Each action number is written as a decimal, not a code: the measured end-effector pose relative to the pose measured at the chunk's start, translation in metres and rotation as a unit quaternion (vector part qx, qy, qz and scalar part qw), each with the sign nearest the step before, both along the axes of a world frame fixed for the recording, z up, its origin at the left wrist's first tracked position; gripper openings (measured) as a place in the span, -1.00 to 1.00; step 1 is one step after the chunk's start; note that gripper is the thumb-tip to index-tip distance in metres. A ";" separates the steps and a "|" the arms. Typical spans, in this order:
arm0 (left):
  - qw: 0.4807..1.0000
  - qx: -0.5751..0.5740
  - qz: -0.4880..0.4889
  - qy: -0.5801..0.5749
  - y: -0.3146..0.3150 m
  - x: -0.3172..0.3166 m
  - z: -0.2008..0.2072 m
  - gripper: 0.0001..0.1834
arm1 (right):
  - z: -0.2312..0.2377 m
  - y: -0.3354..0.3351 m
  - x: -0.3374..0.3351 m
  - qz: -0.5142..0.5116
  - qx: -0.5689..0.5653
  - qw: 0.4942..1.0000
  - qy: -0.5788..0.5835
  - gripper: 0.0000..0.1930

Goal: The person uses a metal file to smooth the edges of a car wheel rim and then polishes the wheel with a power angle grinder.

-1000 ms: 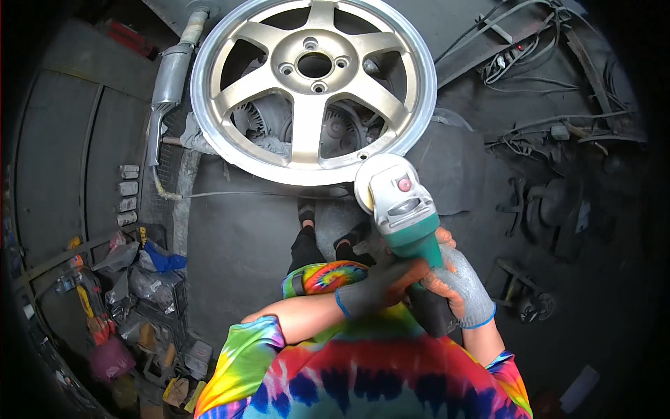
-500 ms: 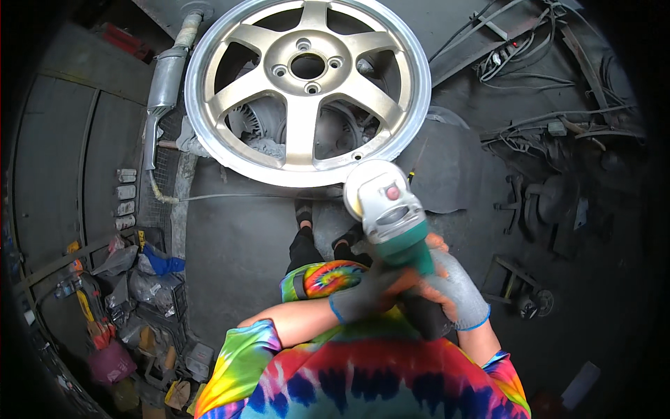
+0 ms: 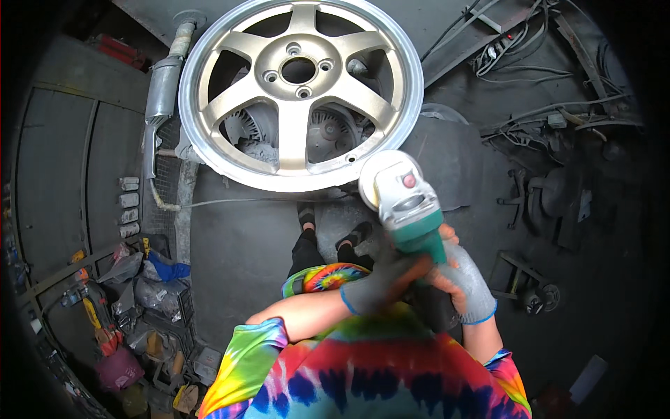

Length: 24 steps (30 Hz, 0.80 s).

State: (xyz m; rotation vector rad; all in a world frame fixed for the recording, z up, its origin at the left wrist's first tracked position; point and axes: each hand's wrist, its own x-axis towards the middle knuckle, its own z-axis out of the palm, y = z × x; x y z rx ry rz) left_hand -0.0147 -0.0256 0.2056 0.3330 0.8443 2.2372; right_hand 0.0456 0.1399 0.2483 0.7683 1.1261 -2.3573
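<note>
Gold wheel [image 3: 296,112] ahead-left of both hands. Left hand [image 3: 386,281], blurred, closed on green angle grinder [image 3: 410,209], which points forward to wheel edge; contact unclear. Right hand [image 3: 462,281] gripping grinder too.

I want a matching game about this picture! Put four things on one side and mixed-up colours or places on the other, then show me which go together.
Things:
1. wheel
2. power tool
3. shirt
4. metal cylinder

Matches:
A. rainbow-coloured, with dark blue patches
B. to the left of a big round thing, near the top of the picture
C. gold in the middle, silver around the edge
D. green and silver, held by the left hand and the right hand

Right pairs: 1-C, 2-D, 3-A, 4-B
</note>
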 end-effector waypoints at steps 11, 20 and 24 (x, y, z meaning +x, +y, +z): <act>0.999 0.035 -0.031 0.001 0.007 -0.008 0.001 -0.35 | 0.003 0.006 -0.001 0.066 0.141 0.987 0.040 -0.57; 0.997 0.065 -0.006 -0.040 0.019 0.013 -0.029 -0.39 | 0.006 0.001 0.001 0.013 0.044 0.999 0.018 -0.71; 0.907 -0.140 0.019 0.398 0.025 -0.014 -0.019 -0.39 | 0.007 0.015 -0.007 0.074 0.238 0.968 0.025 -0.62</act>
